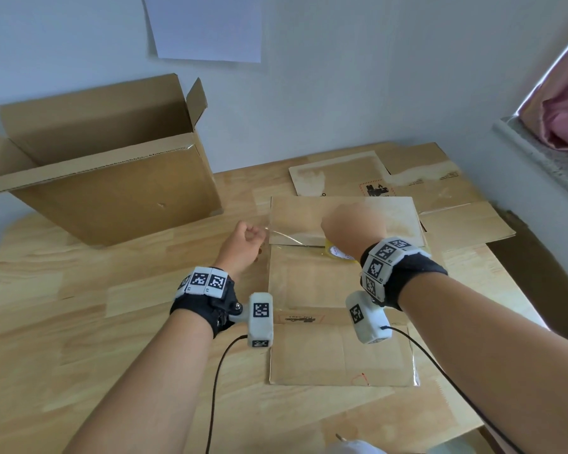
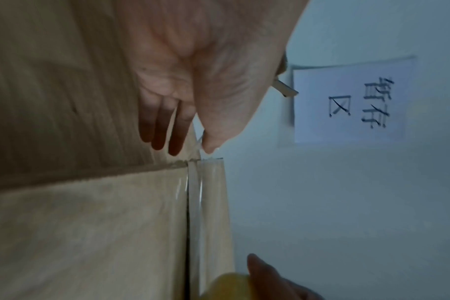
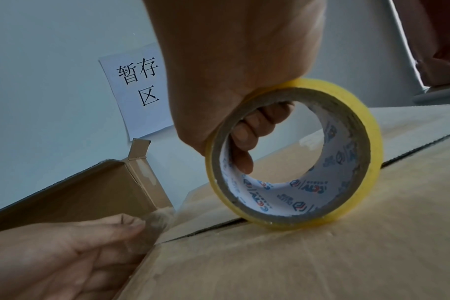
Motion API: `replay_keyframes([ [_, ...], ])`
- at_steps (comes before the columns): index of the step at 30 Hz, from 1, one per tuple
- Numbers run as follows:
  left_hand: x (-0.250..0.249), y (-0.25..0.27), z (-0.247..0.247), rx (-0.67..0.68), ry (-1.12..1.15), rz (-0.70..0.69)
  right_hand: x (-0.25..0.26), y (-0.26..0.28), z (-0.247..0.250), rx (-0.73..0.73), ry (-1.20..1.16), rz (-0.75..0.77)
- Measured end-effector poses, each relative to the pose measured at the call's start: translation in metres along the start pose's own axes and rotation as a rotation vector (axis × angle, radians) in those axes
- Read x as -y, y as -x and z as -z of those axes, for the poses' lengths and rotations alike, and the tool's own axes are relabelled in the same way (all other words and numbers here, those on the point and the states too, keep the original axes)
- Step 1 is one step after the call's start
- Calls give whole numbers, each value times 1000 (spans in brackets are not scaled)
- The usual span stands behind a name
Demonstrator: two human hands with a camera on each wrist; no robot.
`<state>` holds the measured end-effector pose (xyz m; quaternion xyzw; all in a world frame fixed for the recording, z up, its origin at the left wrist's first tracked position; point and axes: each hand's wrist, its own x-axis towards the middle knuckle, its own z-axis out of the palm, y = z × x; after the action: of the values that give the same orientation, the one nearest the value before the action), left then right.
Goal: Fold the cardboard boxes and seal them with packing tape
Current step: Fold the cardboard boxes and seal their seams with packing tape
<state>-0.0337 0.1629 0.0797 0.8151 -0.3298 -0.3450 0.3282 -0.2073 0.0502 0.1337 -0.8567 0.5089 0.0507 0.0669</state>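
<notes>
Tape roll (image 3: 293, 156) gripped by right hand (image 1: 353, 229) on box (image 1: 341, 290); left hand (image 1: 241, 245) pinches the barely visible clear tape end (image 1: 277, 231).

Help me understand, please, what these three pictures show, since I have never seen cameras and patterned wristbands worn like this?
There is no machine here: a person works with bare hands, wearing a head camera and a small camera on each patterned wristband. The wide picture is from the head; the other two look along each hand.

On the wooden table a closed cardboard box lies in front, an open box stands at the back left, and flattened cardboard lies at the back right.

The right hand grips a yellowish tape roll, fingers through its core, standing on the closed box's seam. The left hand pinches the clear tape strip pulled sideways past the box's left edge.
</notes>
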Motion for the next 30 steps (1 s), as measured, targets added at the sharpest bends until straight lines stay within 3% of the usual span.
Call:
replay_keyframes([
  [3,2,3,-9,-77,131,33,-1,-1,-2,-7,1,2],
  [10,-10,8,-15,-160,47,37,-7,-4,-6,-37,-78,-6],
  [18,-11,3,-12,-63,237,129,-12,-5,-4,-43,-148,-57],
  [30,-17,3,1,-166,-107,-166,-5,-4,0,-5,-61,-36],
])
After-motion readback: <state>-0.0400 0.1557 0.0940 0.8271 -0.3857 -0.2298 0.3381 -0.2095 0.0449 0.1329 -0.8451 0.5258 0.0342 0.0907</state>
